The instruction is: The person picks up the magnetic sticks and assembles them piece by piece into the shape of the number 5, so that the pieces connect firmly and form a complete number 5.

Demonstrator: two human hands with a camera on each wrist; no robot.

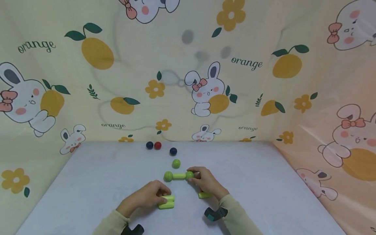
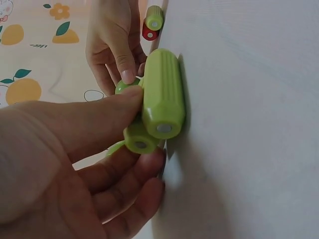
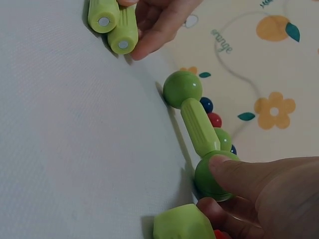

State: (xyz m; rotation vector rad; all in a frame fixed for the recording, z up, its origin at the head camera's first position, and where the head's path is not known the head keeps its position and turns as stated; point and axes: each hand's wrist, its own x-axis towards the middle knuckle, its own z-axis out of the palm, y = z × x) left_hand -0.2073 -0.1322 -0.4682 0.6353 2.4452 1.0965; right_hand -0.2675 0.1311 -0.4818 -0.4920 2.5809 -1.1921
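Two light-green magnetic rods lie side by side on the table at the lower middle of the head view. My left hand (image 1: pixel 149 196) pinches the farther rod (image 1: pixel 169 197) between thumb and fingers, and the nearer rod (image 1: pixel 166 205) lies against it. Round metal discs show on their ends in both wrist views. Farther off, another green rod (image 1: pixel 179 176) joins a left green ball (image 1: pixel 168 176) and a right green ball (image 1: pixel 189 175). My right hand (image 1: pixel 207 182) grips that right ball, its thumb on top in the right wrist view.
Another green rod (image 1: pixel 205 195) lies under my right wrist beside a red rod (image 2: pixel 150 34). Beyond the joined piece sit a loose green ball (image 1: pixel 176 163), a dark blue ball (image 1: pixel 173 151), a red ball (image 1: pixel 157 145) and a second blue ball (image 1: pixel 149 145). A patterned cloth (image 1: pixel 176 107) backs the white table (image 1: pixel 102 176).
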